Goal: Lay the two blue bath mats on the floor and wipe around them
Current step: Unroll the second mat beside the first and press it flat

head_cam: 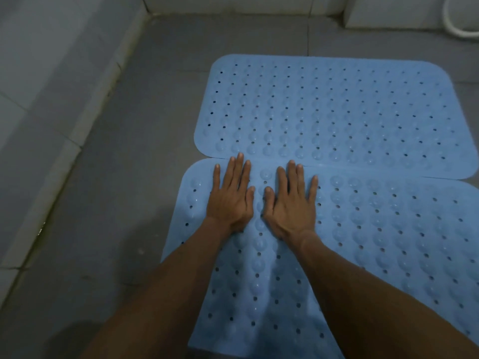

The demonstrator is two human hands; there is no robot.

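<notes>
A: Now, the hands: where do I have them?

B: Both lie flat, palms down, on the near bath mat [363, 242]. I have the left hand [232, 198] and the right hand [291, 206] side by side, thumbs almost touching, fingers straight and slightly spread. Neither grasps anything; they press on the mat's surface.

A: And the fingertips?

B: They reach the seam where the two mats meet. The left hand's longest fingers [239, 158] touch or just overlap the edge of the far bath mat [337, 107]; I cannot tell which.

A: How do the mats lie?

B: Both are blue, with rows of small holes and raised suction-cup bumps. The far mat lies flat on the grey tiled floor [155, 112] just beyond the fingertips. The near mat lies under the palms and forearms and extends well to the right of the right hand. Their long edges touch or narrowly overlap along the seam.

A: What surrounds the hands?

B: Left of the left hand, bare floor runs to a pale tiled wall [39, 73]. Beyond the far mat, well past the fingertips and to the right, a white hose [451, 24] curves at the corner.
</notes>
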